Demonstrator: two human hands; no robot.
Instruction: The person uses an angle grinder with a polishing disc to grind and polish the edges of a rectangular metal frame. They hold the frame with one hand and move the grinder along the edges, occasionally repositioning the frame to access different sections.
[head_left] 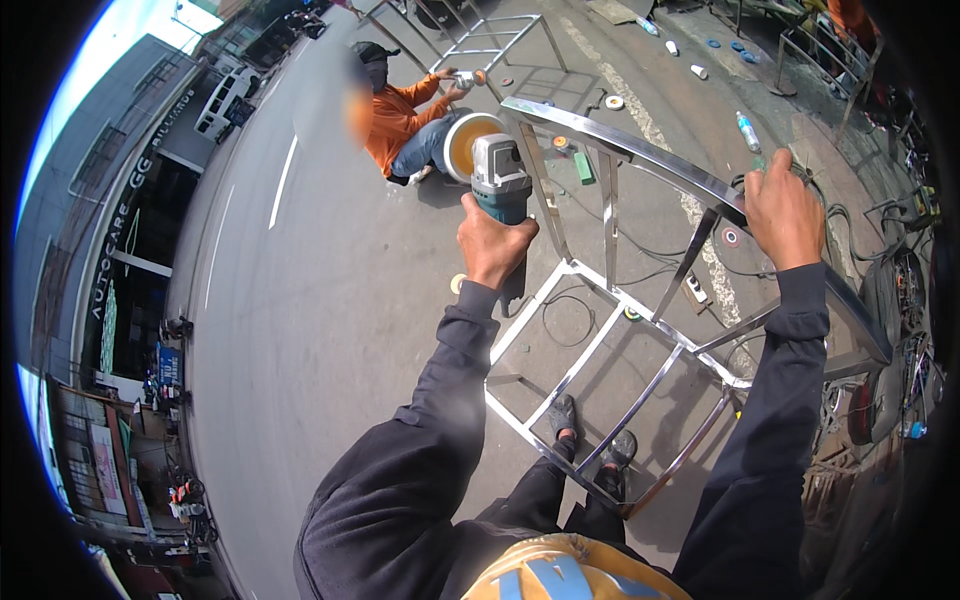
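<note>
My left hand (490,243) is closed round the body of a grey and teal angle grinder (503,172), held up left of the metal frame. At the grinder's head shows a round disc (462,145) with a pale rim and an orange-yellow face. A shiny metal frame (625,312) of square tubes, like a stool or table frame, stands tilted before me. My right hand (786,213) is curled over its upper bar on the right; its palm side is hidden. The grinder's disc appears near the bar's far left end, but I cannot tell whether they touch.
A co-worker in an orange top (405,125) crouches ahead, holding a small tool by another metal frame (490,40). Cables (660,262), a green block (584,168), discs (614,102) and a plastic bottle (748,132) lie on the road. My shoes (618,449) show through the frame.
</note>
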